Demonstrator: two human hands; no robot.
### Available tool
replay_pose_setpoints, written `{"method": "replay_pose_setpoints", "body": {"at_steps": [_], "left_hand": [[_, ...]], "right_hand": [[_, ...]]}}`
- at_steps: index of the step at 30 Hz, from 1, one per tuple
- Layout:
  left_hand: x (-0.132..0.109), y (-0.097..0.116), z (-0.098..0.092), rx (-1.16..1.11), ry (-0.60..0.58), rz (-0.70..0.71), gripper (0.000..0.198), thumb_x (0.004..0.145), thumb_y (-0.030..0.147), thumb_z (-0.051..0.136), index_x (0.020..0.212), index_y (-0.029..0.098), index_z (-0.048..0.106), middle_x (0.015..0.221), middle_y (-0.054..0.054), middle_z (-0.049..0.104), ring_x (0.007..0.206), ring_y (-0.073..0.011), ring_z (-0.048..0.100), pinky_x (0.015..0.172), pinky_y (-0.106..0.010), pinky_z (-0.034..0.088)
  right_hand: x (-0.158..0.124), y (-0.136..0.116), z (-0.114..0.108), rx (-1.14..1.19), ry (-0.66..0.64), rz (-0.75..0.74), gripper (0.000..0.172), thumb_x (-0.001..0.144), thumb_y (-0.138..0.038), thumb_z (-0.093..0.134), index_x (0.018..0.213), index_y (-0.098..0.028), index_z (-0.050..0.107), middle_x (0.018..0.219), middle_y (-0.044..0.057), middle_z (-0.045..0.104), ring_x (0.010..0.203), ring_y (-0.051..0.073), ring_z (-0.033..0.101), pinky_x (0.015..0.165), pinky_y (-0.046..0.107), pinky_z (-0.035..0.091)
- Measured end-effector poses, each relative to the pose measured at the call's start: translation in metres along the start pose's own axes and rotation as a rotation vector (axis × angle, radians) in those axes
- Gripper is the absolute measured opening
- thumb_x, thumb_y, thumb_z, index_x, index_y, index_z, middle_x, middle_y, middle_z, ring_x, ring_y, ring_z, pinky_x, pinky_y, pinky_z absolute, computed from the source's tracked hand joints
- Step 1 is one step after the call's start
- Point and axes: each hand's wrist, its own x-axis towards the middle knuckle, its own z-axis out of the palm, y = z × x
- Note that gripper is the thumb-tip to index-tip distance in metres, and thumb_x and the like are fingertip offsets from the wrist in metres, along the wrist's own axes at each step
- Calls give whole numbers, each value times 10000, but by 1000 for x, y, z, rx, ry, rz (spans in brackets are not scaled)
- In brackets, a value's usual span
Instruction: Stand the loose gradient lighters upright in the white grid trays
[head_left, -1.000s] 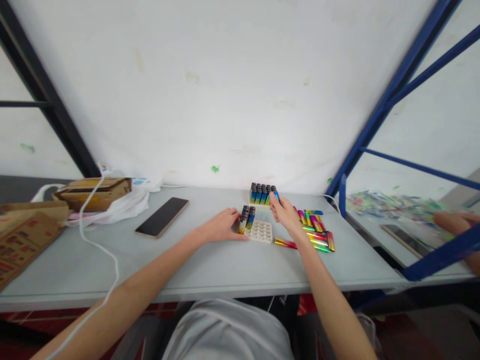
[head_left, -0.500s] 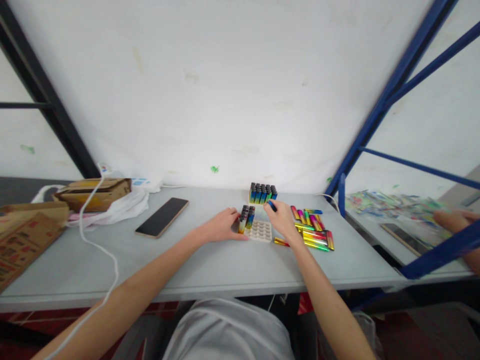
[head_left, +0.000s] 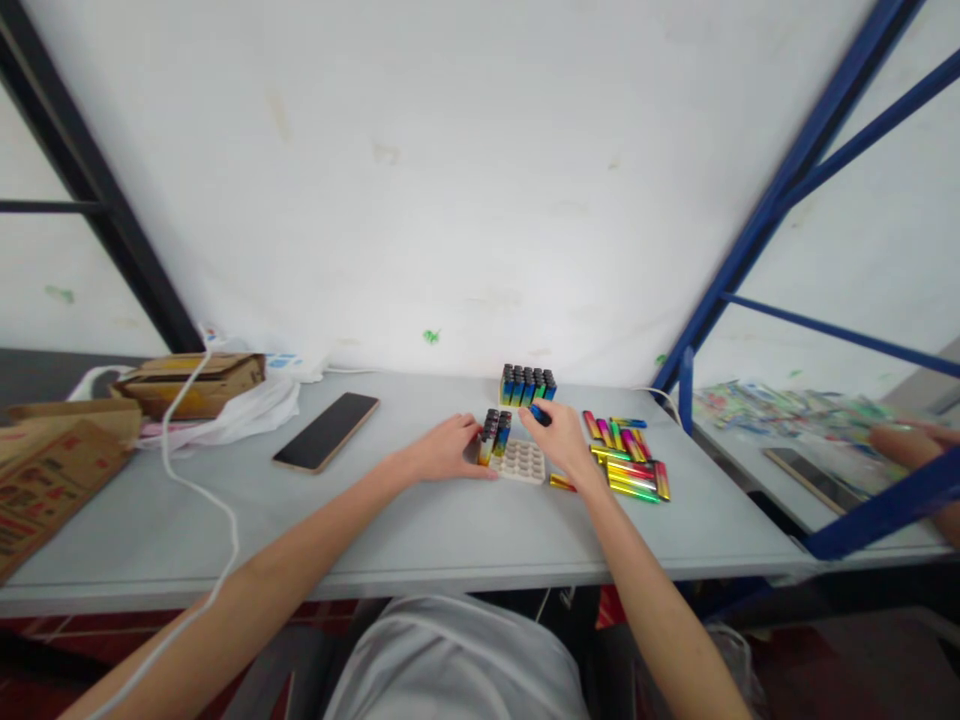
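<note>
My right hand (head_left: 559, 440) pinches a blue lighter (head_left: 540, 414) just above the white slotted tray (head_left: 521, 463). My left hand (head_left: 442, 450) rests on the table with its fingers curled against the tray's left edge, beside a few upright lighters (head_left: 495, 435) standing in the tray. A full block of upright lighters (head_left: 526, 385) stands behind the tray near the wall. Loose rainbow-coloured lighters (head_left: 626, 455) lie in a heap to the right of my right hand.
A black phone (head_left: 326, 431) lies left of centre on the grey table (head_left: 420, 530). Cardboard boxes (head_left: 191, 383), a plastic bag and a white cable (head_left: 199, 480) fill the left side. A blue metal frame (head_left: 750, 230) stands on the right, with another person's hand (head_left: 904, 445) beyond it.
My right hand has drawn back from the rear block of lighters toward the tray, carrying the blue lighter down and left. My left hand has stayed put.
</note>
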Motion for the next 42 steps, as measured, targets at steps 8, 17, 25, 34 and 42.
{"method": "replay_pose_setpoints", "body": {"at_steps": [8,17,25,34,42], "left_hand": [[-1,-1,0,0,2,5,612,777,739,746,1000,173,673,1056,-121,663,998,-311,633,923,-411,512],[0,1,0,-6,0,-7,623,763,760,739,975,178,678,1020,-116,655,961,-311,631,888,-414,519],[-1,3,-2,-10,-4,-9,612,774,747,736,981,173,679,1011,-111,650,971,-314,626,890,-413,514],[-1,3,-3,-12,-8,-6,619,779,748,736,994,170,680,1035,-119,654,981,-316,630,894,-419,516],[-1,2,-1,-12,2,-5,614,759,754,744,973,181,686,985,-105,653,953,-318,632,864,-416,516]], "right_hand": [[0,-1,-1,-31,2,3,305,841,-394,503,610,-220,404,578,-43,381,595,126,344,595,284,241],[0,0,-6,46,-75,-16,415,1004,-570,484,790,-218,535,670,-32,553,635,149,478,635,264,338],[3,-11,-30,34,-201,-208,406,1031,-541,524,905,-192,687,920,70,700,841,197,631,792,296,472],[-1,-19,-34,99,-535,-110,388,980,-498,611,754,-197,705,752,33,762,675,195,648,645,269,437],[-4,-18,-25,92,-584,-123,325,976,-437,623,787,-209,759,725,18,747,644,195,628,625,272,425]]}}
